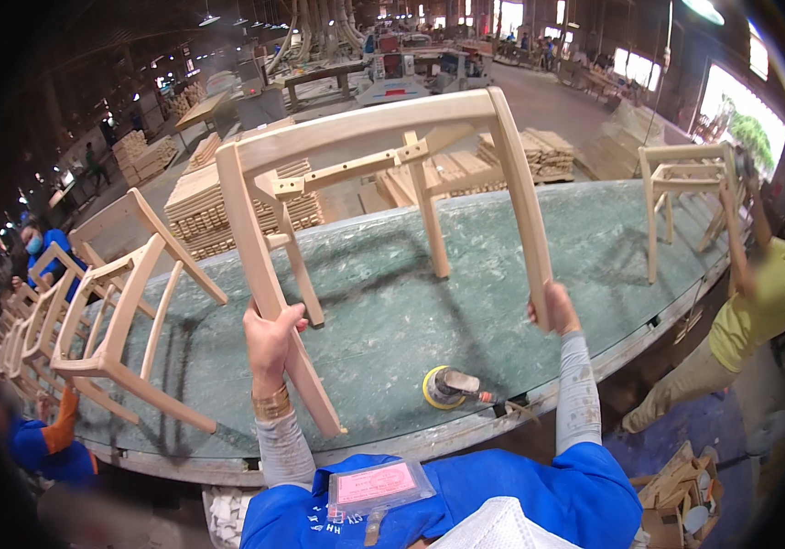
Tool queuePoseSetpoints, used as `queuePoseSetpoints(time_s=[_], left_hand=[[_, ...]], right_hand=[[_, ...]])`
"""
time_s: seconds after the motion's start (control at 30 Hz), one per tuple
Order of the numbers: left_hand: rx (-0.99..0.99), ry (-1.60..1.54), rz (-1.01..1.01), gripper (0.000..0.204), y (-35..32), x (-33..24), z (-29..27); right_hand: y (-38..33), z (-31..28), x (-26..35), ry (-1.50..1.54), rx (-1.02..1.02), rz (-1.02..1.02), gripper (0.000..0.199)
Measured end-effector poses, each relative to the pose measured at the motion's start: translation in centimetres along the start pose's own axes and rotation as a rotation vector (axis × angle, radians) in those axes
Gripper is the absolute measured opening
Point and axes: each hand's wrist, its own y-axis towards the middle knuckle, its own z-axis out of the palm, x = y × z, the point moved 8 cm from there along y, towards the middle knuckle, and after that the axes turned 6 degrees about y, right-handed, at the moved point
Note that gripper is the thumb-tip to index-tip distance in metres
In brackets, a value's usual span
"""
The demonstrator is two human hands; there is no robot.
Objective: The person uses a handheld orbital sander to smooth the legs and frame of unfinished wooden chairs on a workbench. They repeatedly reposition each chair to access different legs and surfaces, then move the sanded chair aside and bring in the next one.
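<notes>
A pale, bare wooden chair frame (365, 131) stands tilted over the green worktable (383, 339), its two long posts leaning toward me. My left hand (270, 346) is closed round the left post, whose lower end runs on past it toward the table's near edge. Near the bottom of the right post, my right hand (561, 309) has its fingers wrapped round the wood. Between my forearms lies a round power sander (452, 382) with a yellow-rimmed pad, apart from both hands. The frame's other legs reach down to the tabletop on the far side.
Several chair frames (118, 343) line the table's left end, where people in blue work. At the right end, a person in a yellow shirt (763, 297) handles another chair (685, 165). Stacked wood (227, 206) stands beyond the table; a box of offcuts (685, 494) sits lower right.
</notes>
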Motion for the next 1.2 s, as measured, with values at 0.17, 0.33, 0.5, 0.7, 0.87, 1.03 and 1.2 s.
queuePoseSetpoints(time_s=[0.17, 0.33, 0.5, 0.7, 0.87, 1.03, 1.2], left_hand=[[-0.008, 0.047, -0.06, 0.037, 0.8, -0.5, 0.2], [-0.023, 0.022, -0.066, 0.039, 0.6, -0.3, -0.2], [-0.012, 0.039, -0.047, 0.041, 1.2, -0.8, 0.9], [0.008, 0.027, -0.121, 0.04, 1.0, 0.6, 0.1], [0.009, 0.051, -0.072, 0.037, 0.9, 0.0, 0.1], [0.016, 0.097, -0.075, 0.028, 0.7, -0.3, 0.5], [0.029, 0.092, -0.09, 0.026, 0.8, -0.6, 1.2]], right_hand=[[1.1, -0.5, 2.0, -0.431, -0.072, -0.343, 0.047], [-10.0, 7.1, 4.2, -0.759, -0.444, -1.175, 0.042], [-10.7, 10.3, -14.2, -1.026, -0.04, -0.57, 0.07], [-9.4, 9.2, -20.8, -1.391, 0.063, -0.323, 0.08], [-5.8, 9.3, -22.7, -1.395, 0.258, -0.284, 0.081], [-5.4, 9.4, -22.6, -1.331, 0.286, -0.321, 0.071], [-6.4, 8.7, -21.5, -1.129, 0.204, -0.262, 0.057]])
